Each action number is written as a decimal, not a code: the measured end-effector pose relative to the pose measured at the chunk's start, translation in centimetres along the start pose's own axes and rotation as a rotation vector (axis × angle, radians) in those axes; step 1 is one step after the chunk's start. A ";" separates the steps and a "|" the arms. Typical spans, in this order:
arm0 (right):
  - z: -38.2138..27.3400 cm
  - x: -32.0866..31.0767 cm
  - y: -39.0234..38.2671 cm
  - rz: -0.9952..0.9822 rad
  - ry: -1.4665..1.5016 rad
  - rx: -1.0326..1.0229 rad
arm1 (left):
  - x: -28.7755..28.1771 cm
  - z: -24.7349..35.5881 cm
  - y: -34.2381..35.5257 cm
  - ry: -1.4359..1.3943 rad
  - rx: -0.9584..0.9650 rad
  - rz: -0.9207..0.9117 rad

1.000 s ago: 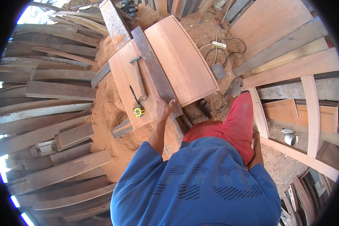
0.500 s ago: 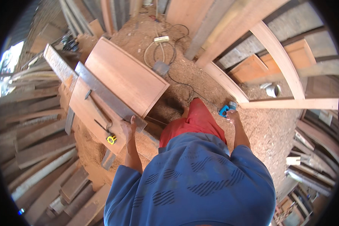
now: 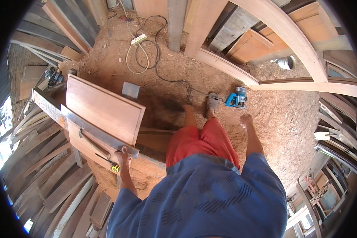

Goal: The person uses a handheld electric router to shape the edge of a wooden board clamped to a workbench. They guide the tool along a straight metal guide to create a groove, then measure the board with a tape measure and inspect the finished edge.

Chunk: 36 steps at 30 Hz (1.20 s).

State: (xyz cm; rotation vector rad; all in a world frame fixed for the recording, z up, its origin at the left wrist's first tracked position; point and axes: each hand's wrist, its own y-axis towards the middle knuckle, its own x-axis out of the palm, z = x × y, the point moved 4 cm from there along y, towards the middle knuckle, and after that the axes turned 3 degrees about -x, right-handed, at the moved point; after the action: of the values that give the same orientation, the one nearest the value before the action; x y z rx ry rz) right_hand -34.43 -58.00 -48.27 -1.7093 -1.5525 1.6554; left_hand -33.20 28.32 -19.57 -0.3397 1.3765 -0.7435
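My left hand [image 3: 124, 156] grips the end of a dark straight board [image 3: 99, 131], which lies along a pale wooden panel [image 3: 103, 107] on a sawdust-covered support. A hammer [image 3: 92, 143], a thin dark tool [image 3: 104, 158] and a yellow tape measure [image 3: 115, 168] lie on the wood beside that hand. My right hand [image 3: 246, 121] hangs over the floor at the right with fingers curled; whether anything is inside them I cannot make out. Just beyond it a blue power router [image 3: 236, 99] rests on the floor, near my foot [image 3: 212, 104].
A power strip [image 3: 139, 39] with looped cables lies on the sawdust floor [image 3: 289, 139] ahead. A pale wooden frame [image 3: 293, 87] stands at upper right. Stacked planks [image 3: 51, 178] line the left. A metal can [image 3: 286, 62] lies behind the frame; another power tool [image 3: 53, 77] sits at far left.
The view has swung rightward, bringing the router fully into sight. My right hand has moved from beside my thigh out toward the router. My left hand stays on the board.
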 end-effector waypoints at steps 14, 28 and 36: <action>-2.4 4.0 10.0 0.025 -0.057 0.004 | -2.8 -1.0 -0.5 -0.227 -0.061 0.025; 4.9 15.0 28.3 0.172 -0.255 0.208 | -2.2 0.5 -5.4 -0.453 0.068 0.005; 6.9 8.7 28.1 0.232 -0.274 0.367 | -3.1 0.5 -4.1 -0.435 0.092 -0.018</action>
State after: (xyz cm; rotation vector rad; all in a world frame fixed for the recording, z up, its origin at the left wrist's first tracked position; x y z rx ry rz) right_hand -29.23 -64.45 -77.33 -1.5610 -1.0861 2.2083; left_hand -33.90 27.21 -14.57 -0.4142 0.9277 -0.6958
